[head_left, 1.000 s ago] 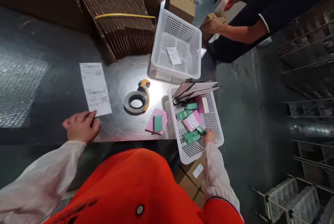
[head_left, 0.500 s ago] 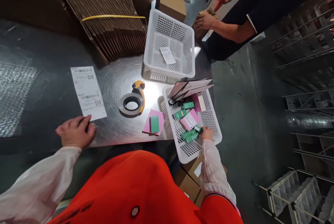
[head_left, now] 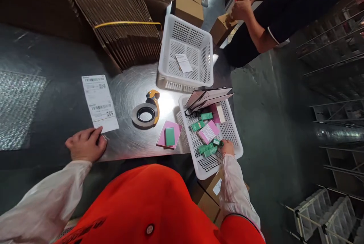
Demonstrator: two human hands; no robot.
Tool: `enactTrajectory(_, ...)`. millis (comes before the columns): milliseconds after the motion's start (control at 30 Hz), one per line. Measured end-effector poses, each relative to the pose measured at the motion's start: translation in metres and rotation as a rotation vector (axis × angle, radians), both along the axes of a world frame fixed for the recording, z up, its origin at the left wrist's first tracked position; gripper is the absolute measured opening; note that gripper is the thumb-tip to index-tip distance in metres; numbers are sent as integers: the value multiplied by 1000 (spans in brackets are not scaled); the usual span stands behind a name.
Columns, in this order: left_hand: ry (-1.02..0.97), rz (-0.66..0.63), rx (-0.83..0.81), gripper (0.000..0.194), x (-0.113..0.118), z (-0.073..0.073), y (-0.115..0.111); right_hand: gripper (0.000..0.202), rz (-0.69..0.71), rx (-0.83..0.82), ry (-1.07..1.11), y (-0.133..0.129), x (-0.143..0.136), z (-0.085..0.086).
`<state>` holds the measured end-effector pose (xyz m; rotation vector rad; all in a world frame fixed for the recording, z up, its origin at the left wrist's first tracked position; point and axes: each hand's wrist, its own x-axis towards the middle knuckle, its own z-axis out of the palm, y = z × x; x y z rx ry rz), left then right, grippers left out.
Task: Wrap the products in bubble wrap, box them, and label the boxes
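My left hand [head_left: 87,144] rests on the metal table, fingers apart, with a fingertip at the lower edge of a printed label sheet [head_left: 100,101]. Inside the near white basket [head_left: 201,168], my right hand [head_left: 227,148] grips a small green box [head_left: 217,142] by its end. Around it lie several other green boxes [head_left: 196,125], a pink box with printed text [head_left: 208,132] and some flat paper bags [head_left: 207,96] with dark edges. Left of the basket, a green box [head_left: 170,136] sits on a pink square packet [head_left: 161,140].
A tape dispenser [head_left: 156,109] lies mid-table. Behind it stands a second white basket [head_left: 162,62] holding a paper slip [head_left: 184,63]. Strapped flat cardboard [head_left: 127,43] is stacked at the back left, bubble wrap [head_left: 19,107] at far left. A co-worker [head_left: 257,27] handles a carton [head_left: 223,28].
The small green box in my right hand has turned slightly, showing its white label. My left hand stays put. The co-worker's hands have come together above the carton. The view has shifted slightly.
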<state>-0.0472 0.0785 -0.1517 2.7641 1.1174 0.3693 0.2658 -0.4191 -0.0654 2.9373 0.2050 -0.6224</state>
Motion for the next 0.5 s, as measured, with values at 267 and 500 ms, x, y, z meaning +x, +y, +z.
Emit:
enactTrajectory(267,-7,-5,54,40,-1,-4,0,33,94,314,-94,44,-45,10)
enactTrajectory(500,-7,-16,87,42,-1,-4,0,50,199,636,-20,87,-144,-7)
